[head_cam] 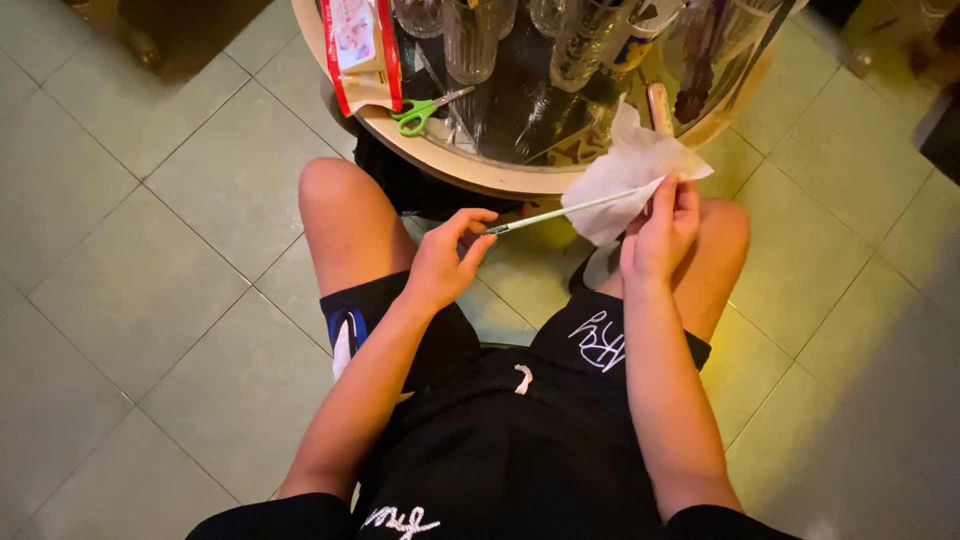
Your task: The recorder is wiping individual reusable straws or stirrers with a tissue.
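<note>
We see the left hand (pixel 445 262) pinching the near end of a thin pale rod (pixel 560 214), its long axis running from lower left up to the right, nearly level (tilted slightly upward). The far end disappears into a white tissue (pixel 625 175), which the right hand (pixel 660 235) grips around it, just below the round table's rim (pixel 500 178).
</note>
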